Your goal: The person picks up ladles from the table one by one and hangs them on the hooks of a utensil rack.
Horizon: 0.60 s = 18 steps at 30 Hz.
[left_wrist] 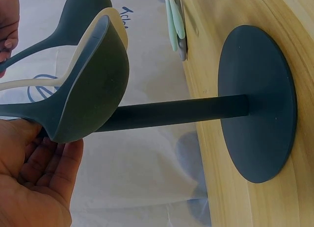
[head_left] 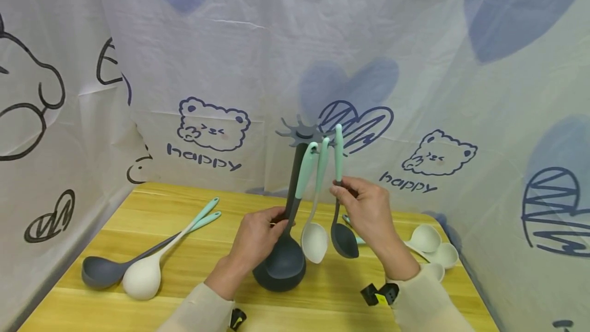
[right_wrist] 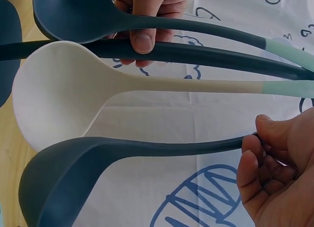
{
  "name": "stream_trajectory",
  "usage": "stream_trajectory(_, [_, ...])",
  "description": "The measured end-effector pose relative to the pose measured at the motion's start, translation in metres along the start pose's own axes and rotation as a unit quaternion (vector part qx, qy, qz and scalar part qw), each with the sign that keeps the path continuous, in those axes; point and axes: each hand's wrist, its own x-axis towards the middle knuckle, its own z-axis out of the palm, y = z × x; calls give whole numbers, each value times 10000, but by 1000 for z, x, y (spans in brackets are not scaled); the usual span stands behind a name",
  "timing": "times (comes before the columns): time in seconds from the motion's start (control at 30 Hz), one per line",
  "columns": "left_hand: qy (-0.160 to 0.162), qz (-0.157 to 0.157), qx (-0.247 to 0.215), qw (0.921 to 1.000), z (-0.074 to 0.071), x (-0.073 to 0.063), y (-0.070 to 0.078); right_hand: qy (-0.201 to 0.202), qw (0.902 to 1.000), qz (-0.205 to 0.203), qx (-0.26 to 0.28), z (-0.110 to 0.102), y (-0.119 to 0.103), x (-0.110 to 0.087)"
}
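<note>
A dark utensil stand (head_left: 297, 168) rises from its round base (left_wrist: 260, 143) to a star-shaped ring of hooks (head_left: 301, 132). My left hand (head_left: 258, 232) grips its pole, the thumb in front in the right wrist view. From the hooks hang a dark ladle (head_left: 286, 257) with a mint handle and a white ladle (head_left: 315, 242), also mint-handled. My right hand (head_left: 369, 209) pinches the handle of another dark ladle (head_left: 344, 242), just below its mint part. That handle's top is beside the hooks on the right; whether it hangs on one I cannot tell.
On the wooden table (head_left: 193, 281), a dark ladle (head_left: 99, 273) and a white ladle (head_left: 143, 278) lie at the left. Several white-bowled utensils (head_left: 426, 238) lie at the right, partly behind my right arm. Printed cloth (head_left: 276, 65) hangs behind the table.
</note>
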Motion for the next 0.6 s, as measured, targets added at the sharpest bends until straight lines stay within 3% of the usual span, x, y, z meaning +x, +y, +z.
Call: stream_trajectory(0.6, [23,-5,-14,10000,1,0,0,-155,9998,-75,37,4,-1,4])
